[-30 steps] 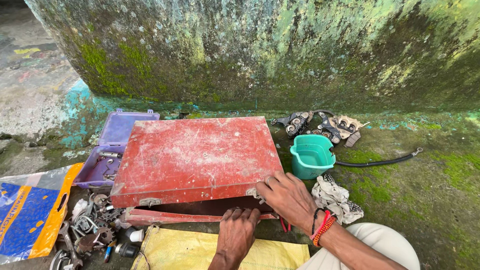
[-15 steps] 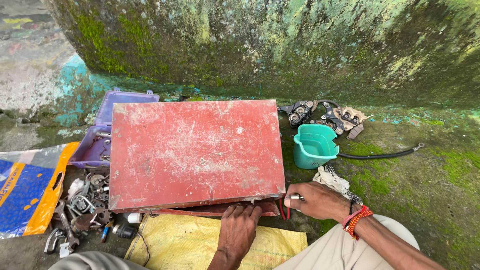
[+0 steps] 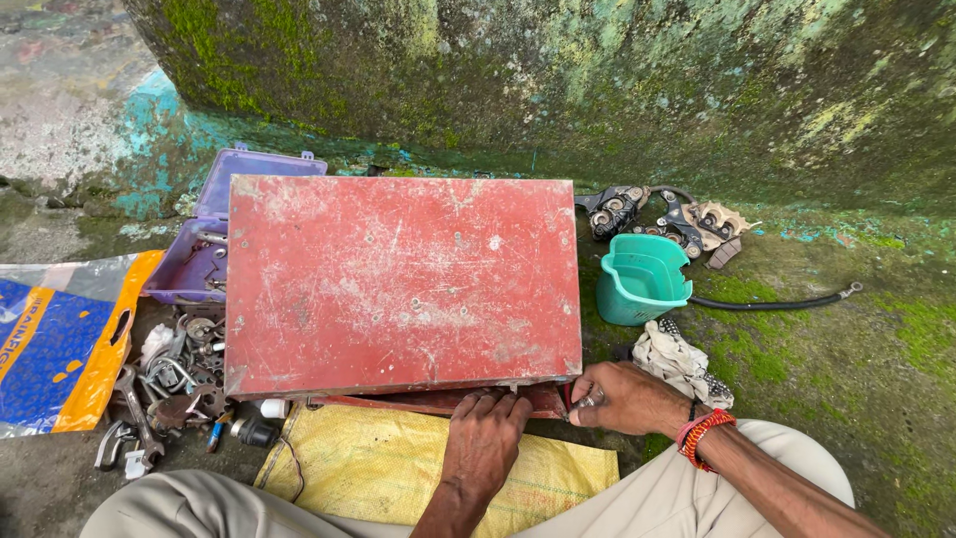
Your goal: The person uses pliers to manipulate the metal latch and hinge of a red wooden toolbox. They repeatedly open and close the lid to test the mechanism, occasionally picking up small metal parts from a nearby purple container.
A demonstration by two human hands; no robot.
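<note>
Red toolbox (image 3: pixel 398 284) long axis left-right, left hand (image 3: pixel 485 438) flat on front edge, right hand (image 3: pixel 622 399) grip closed at its corner.

The red toolbox lid (image 3: pixel 398 284) is painted metal — matt, scratched and scuffed, with paint worn pale in patches. Under the hands lies a yellow woven sack (image 3: pixel 398 463), coarse and dull. The teal bucket (image 3: pixel 637 281) is smooth plastic with a slight sheen; the purple case (image 3: pixel 214 234) is plastic too. The wall (image 3: pixel 597 90) is rough concrete — mossy and damp-looking. The rag (image 3: pixel 682 361) is crumpled cloth. The loose tools (image 3: pixel 149 399) are dull, greasy metal.
</note>
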